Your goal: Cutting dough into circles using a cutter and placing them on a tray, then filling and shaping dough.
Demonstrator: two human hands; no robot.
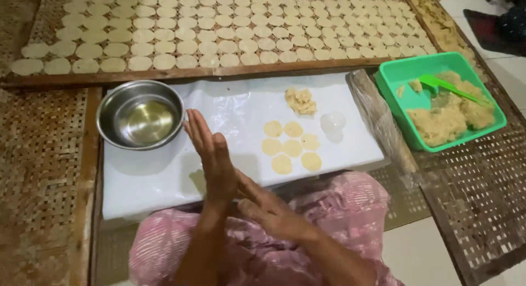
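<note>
The left hand [212, 154] and right hand [268, 206] were pressed palm to palm, fingers flat; anything held between them could not be told. Six yellow dough discs [291, 146] were laid just beyond on the white sheet [164, 182], beside a steel bowl [140, 114].

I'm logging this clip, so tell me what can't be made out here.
Head view only:
- Between the pressed palms of left hand and right hand: hidden by the hands.
- Woven tray of pale discs: cut off by top edge.
- Green tub: dough buries the green spatula tip.
</note>
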